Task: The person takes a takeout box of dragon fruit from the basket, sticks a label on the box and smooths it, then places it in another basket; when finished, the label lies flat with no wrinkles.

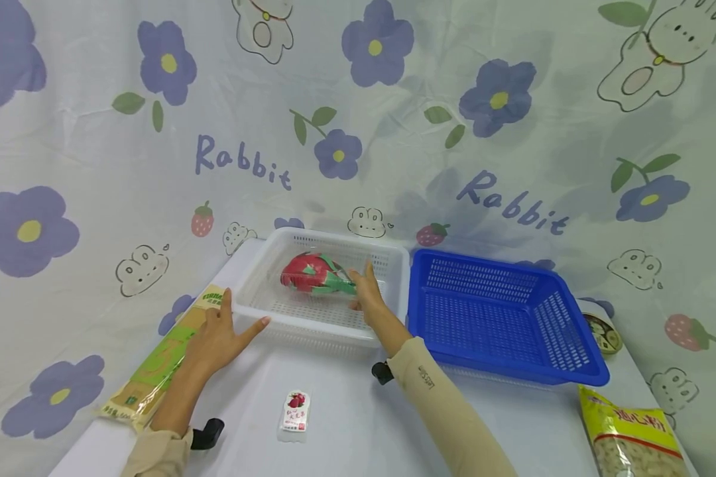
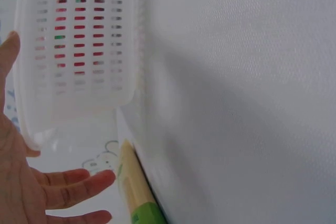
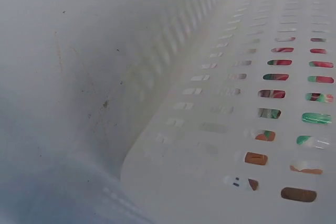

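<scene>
Dragon fruit packet [image 1: 313,273] lay inside the white basket [image 1: 262,306] on the worktop [image 1: 358,424]. Right hand [image 1: 366,291] rested on its end, fingers curled about it. Left hand [image 1: 217,338], fingers spread flat, steadied the basket's near corner. Judged best: keep the basket braced, settle the packet flat mid-floor.

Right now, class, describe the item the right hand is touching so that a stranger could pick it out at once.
Find the white table with two slotted baskets side by side: look in the white basket, not the blue basket. Inside lies the dragon fruit pack, with the right hand on it. It is the only red and green thing in either basket.
</scene>
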Demonstrator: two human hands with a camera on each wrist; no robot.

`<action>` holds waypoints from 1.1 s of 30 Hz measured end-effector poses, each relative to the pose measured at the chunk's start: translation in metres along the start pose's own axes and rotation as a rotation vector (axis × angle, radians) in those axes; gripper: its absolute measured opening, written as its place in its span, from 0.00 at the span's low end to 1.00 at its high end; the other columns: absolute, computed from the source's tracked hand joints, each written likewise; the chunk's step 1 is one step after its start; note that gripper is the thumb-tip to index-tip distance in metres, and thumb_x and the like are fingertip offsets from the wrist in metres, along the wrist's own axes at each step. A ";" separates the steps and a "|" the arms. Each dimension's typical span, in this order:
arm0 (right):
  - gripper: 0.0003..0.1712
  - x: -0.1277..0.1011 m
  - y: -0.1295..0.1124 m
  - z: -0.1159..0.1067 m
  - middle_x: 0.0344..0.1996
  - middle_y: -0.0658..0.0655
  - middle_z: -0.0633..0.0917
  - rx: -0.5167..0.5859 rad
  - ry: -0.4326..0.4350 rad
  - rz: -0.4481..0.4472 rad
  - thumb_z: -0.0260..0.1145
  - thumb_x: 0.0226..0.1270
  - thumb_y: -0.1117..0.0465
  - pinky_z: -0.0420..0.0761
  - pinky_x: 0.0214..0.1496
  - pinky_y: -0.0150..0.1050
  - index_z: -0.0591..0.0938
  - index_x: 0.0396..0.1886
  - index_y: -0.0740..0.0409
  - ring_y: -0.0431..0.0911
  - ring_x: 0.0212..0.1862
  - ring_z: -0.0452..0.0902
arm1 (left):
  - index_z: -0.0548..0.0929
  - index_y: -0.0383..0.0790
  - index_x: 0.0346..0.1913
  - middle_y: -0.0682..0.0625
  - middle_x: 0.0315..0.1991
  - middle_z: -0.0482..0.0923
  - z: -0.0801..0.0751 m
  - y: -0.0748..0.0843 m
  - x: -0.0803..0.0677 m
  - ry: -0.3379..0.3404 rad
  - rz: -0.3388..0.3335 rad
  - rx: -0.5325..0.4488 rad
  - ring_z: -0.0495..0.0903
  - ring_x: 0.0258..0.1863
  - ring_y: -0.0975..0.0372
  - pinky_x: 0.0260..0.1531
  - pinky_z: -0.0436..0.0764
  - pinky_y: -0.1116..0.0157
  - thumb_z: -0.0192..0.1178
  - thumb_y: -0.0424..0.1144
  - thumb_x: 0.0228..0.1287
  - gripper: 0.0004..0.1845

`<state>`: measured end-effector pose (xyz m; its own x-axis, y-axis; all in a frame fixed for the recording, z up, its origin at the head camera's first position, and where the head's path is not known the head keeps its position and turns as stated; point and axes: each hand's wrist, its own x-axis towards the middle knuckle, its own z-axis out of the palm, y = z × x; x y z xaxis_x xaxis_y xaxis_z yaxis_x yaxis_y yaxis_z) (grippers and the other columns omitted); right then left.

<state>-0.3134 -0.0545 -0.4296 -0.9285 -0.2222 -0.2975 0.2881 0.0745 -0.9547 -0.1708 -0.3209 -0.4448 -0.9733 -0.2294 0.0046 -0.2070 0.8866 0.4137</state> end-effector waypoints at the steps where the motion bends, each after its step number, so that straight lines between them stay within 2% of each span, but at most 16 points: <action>1: 0.45 -0.001 0.000 -0.001 0.79 0.64 0.51 0.002 0.000 0.002 0.50 0.77 0.44 0.80 0.44 0.44 0.34 0.81 0.41 0.45 0.23 0.66 | 0.31 0.33 0.78 0.16 0.62 0.57 0.000 0.000 0.000 -0.001 0.002 0.000 0.72 0.42 0.36 0.27 0.75 0.51 0.49 0.77 0.60 0.64; 5: 0.45 -0.004 -0.001 -0.002 0.78 0.64 0.52 0.021 0.000 0.003 0.50 0.77 0.44 0.78 0.38 0.41 0.35 0.81 0.40 0.41 0.17 0.61 | 0.30 0.34 0.78 0.17 0.62 0.57 -0.001 0.001 -0.001 -0.005 0.002 -0.004 0.73 0.40 0.37 0.26 0.74 0.53 0.49 0.77 0.60 0.64; 10: 0.46 -0.007 -0.002 -0.006 0.80 0.62 0.46 0.046 0.001 0.005 0.51 0.77 0.44 0.76 0.33 0.38 0.35 0.81 0.41 0.41 0.18 0.62 | 0.33 0.34 0.78 0.18 0.60 0.58 -0.001 0.003 -0.002 0.013 0.015 -0.008 0.72 0.40 0.39 0.24 0.72 0.55 0.50 0.76 0.60 0.64; 14: 0.45 -0.010 -0.003 -0.010 0.80 0.62 0.45 0.053 0.012 -0.005 0.52 0.77 0.45 0.76 0.29 0.34 0.36 0.81 0.41 0.40 0.18 0.62 | 0.47 0.30 0.78 0.21 0.59 0.61 -0.006 0.005 -0.001 0.118 0.064 0.033 0.69 0.47 0.35 0.35 0.73 0.44 0.52 0.76 0.59 0.61; 17: 0.44 -0.013 -0.007 -0.013 0.80 0.62 0.47 0.050 0.027 -0.008 0.52 0.77 0.45 0.77 0.27 0.33 0.38 0.81 0.41 0.40 0.18 0.63 | 0.54 0.33 0.77 0.23 0.62 0.61 -0.015 0.010 0.003 0.185 0.094 0.077 0.64 0.56 0.31 0.46 0.67 0.35 0.50 0.77 0.59 0.58; 19: 0.44 -0.015 -0.009 -0.016 0.80 0.60 0.46 0.056 0.031 -0.007 0.52 0.78 0.46 0.77 0.27 0.33 0.38 0.81 0.41 0.45 0.29 0.74 | 0.55 0.37 0.78 0.25 0.65 0.59 -0.021 0.015 0.008 0.187 0.109 0.093 0.62 0.59 0.31 0.49 0.64 0.33 0.48 0.78 0.59 0.57; 21: 0.44 -0.017 -0.010 -0.018 0.80 0.58 0.46 0.063 0.027 -0.010 0.52 0.78 0.46 0.77 0.28 0.33 0.37 0.81 0.42 0.53 0.47 0.79 | 0.56 0.39 0.78 0.26 0.67 0.58 -0.026 0.020 0.012 0.168 0.125 0.100 0.60 0.62 0.31 0.53 0.62 0.32 0.46 0.78 0.59 0.56; 23: 0.44 -0.020 -0.012 -0.021 0.80 0.56 0.46 0.075 0.016 -0.014 0.52 0.78 0.47 0.77 0.29 0.33 0.37 0.81 0.42 0.61 0.65 0.69 | 0.57 0.40 0.77 0.26 0.67 0.58 -0.029 0.025 0.017 0.148 0.153 0.096 0.59 0.63 0.32 0.55 0.60 0.32 0.45 0.78 0.60 0.54; 24: 0.45 -0.021 -0.013 -0.022 0.80 0.56 0.47 0.082 0.012 -0.022 0.52 0.78 0.47 0.77 0.30 0.34 0.37 0.81 0.42 0.63 0.71 0.61 | 0.58 0.40 0.77 0.26 0.67 0.59 -0.029 0.028 0.018 0.137 0.168 0.088 0.60 0.63 0.32 0.57 0.60 0.32 0.45 0.78 0.61 0.54; 27: 0.45 -0.027 -0.016 -0.026 0.80 0.55 0.50 0.101 -0.008 -0.023 0.52 0.78 0.47 0.79 0.35 0.37 0.37 0.81 0.41 0.64 0.73 0.58 | 0.58 0.39 0.77 0.28 0.66 0.62 -0.030 0.034 0.024 0.114 0.210 0.040 0.61 0.63 0.35 0.59 0.59 0.33 0.46 0.75 0.63 0.52; 31: 0.44 -0.037 -0.021 -0.031 0.79 0.55 0.54 0.132 -0.041 -0.035 0.52 0.78 0.49 0.82 0.46 0.45 0.36 0.81 0.41 0.68 0.68 0.65 | 0.54 0.39 0.78 0.29 0.66 0.63 -0.033 0.041 0.029 0.080 0.241 -0.025 0.64 0.62 0.36 0.58 0.63 0.34 0.46 0.72 0.66 0.50; 33: 0.44 -0.041 -0.022 -0.034 0.79 0.55 0.55 0.140 -0.053 -0.050 0.51 0.78 0.49 0.82 0.48 0.46 0.36 0.81 0.42 0.70 0.64 0.69 | 0.52 0.39 0.79 0.28 0.66 0.63 -0.035 0.044 0.032 0.060 0.247 -0.043 0.66 0.61 0.35 0.56 0.65 0.33 0.45 0.71 0.68 0.49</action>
<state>-0.2896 -0.0142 -0.3958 -0.9297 -0.2739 -0.2460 0.2753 -0.0733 -0.9586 -0.2072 -0.3033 -0.3944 -0.9859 -0.0323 0.1640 0.0423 0.9011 0.4315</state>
